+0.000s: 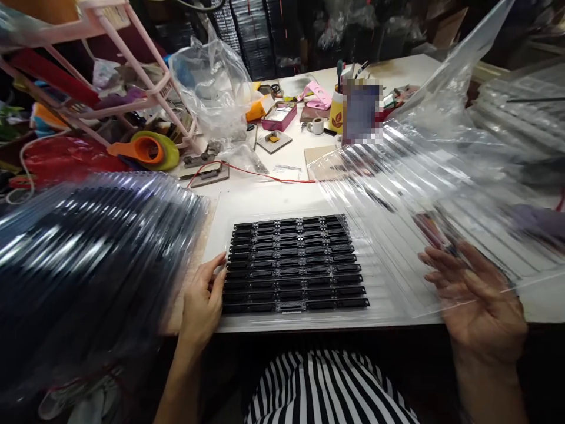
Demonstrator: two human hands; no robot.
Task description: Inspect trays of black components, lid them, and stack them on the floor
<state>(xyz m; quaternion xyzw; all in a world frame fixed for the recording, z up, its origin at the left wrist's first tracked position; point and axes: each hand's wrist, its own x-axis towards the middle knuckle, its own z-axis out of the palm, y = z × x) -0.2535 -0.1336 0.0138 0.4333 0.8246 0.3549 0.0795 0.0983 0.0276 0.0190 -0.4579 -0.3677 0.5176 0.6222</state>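
Several rows of black connector strips (293,265) lie in a clear plastic tray (384,294) at the middle of the table's front edge. My left hand (205,294) is at the tray's left side, its fingers closed on the tray edge beside the strips. On the right, my right hand (479,294) is raised palm up with its fingers curled around the lower edge of a ribbed clear plastic sheet (397,159). That sheet is tilted and partly overlaps the right side of the tray.
A stack of filled clear trays (88,253) stands at the left. Behind are a pink rack (128,53), an orange tape holder (148,150), a yellow mug (336,112), a small white cup (315,125) and a red wire (260,173). More clear plastic (525,112) lies at right.
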